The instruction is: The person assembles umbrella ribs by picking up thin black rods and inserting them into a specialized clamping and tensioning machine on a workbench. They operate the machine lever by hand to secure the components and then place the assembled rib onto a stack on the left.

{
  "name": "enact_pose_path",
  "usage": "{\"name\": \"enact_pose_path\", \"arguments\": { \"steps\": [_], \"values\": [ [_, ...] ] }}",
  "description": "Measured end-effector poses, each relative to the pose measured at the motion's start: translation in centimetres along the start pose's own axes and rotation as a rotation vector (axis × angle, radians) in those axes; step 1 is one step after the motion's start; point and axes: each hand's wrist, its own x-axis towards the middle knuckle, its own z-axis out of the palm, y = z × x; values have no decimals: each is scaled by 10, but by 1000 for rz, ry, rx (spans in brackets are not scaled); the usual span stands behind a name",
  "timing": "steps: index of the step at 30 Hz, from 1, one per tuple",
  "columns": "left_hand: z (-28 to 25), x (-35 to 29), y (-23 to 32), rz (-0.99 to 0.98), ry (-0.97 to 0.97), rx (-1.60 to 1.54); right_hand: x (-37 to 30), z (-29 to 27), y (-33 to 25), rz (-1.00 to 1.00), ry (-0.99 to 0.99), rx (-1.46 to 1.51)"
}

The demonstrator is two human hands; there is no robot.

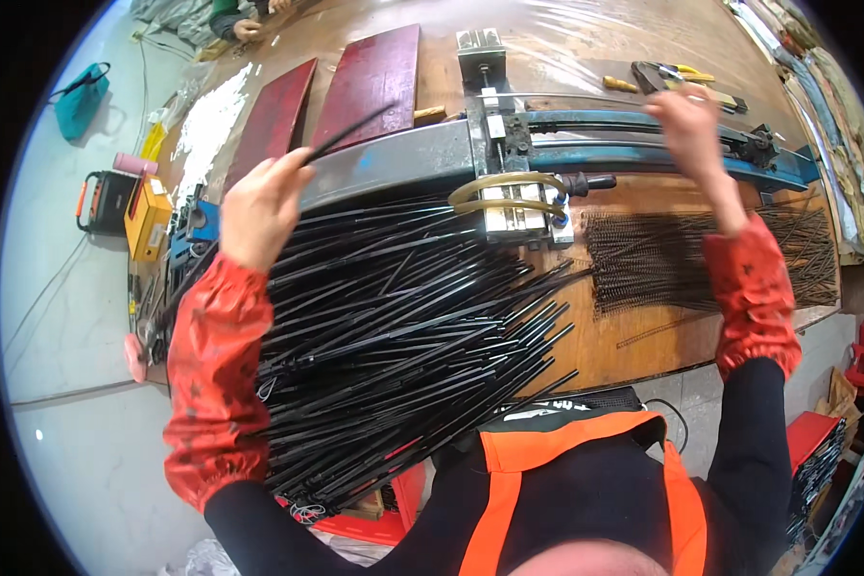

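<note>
Grip, left hand: left hand (259, 206) is closed around one thin black plastic rod (348, 132), lifted at a slant above the pile, its far tip over the grey steel beam (394, 158).
Rod pile: loose heap of long black rods (403, 326) fans across the wooden bench (634, 336) in front of the person, with many ends overhanging the near edge.
Risk at the pile: a sleeve brushing the overhanging ends could tip rods off the bench; the red oversleeve (216, 374) already lies against them.
Machine: small metal fixture with yellowish hoses (514, 197) sits mid-bench on a blue rail (643, 144).
Risk at the fixture: the slanted rod could miss or jam there if fed crooked, and fingers near it could be pinched.
Springs: row of thin dark coiled wire pieces (662, 259) lies right of the fixture.
Grip, right hand: right hand (691, 120) is raised over the blue rail, blurred; I cannot tell whether it holds anything.
</note>
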Motion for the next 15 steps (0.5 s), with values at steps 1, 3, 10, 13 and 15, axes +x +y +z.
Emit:
{"name": "enact_pose_path", "arguments": {
  "steps": [1, 3, 10, 13, 15],
  "values": [
    [15, 8, 9, 43, -31, -22, -13, -14, 19, 52, -25, -38],
    [42, 26, 32, 125, -52, -5, -22, -26, 29, 84, -52, -61],
    [103, 72, 64, 171, -62, -118, -57, -19, 51, 184, -60, 124],
    [96, 67, 70, 67, -60, -213, -61, -12, 50, 189, -15, 146],
    [98, 62, 66, 40, -52, -271, -58, -6, 49, 203, -11, 168]
  ]
}}
